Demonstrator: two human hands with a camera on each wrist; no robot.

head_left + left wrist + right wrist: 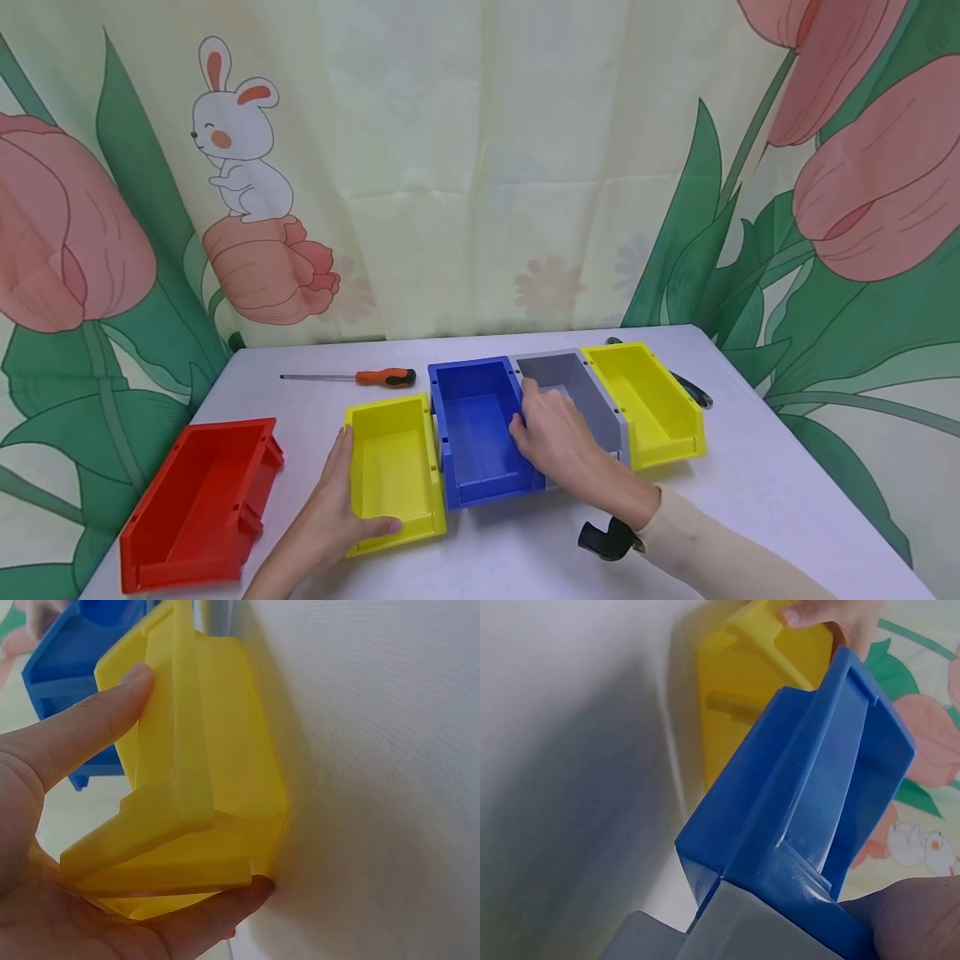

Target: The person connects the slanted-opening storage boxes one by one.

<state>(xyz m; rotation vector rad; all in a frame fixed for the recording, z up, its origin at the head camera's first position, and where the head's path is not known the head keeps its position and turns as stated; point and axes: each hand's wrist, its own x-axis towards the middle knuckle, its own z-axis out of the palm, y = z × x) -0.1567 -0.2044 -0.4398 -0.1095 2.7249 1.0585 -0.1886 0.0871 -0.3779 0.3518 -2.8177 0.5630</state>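
My left hand [333, 508] grips a yellow storage bin [397, 458] from its left side. In the left wrist view the thumb [112, 712] lies over the bin's front lip and a finger reaches under its side. A blue bin [480, 442] stands close against the yellow bin's right side. My right hand [558, 433] holds the blue bin's right wall where it meets a grey bin [600, 408]; its fingertips are partly hidden. A second yellow bin [652, 417] adjoins the grey one on the right. In the right wrist view, the blue bin [780, 795] appears lifted or tilted.
A red bin [198, 508] sits apart at the left of the white table [525, 567]. Behind the bins lies a screwdriver [382, 377] with an orange and black handle. A dark-handled tool [693, 392] is partly hidden behind the right yellow bin. A printed curtain [480, 167] hangs behind.
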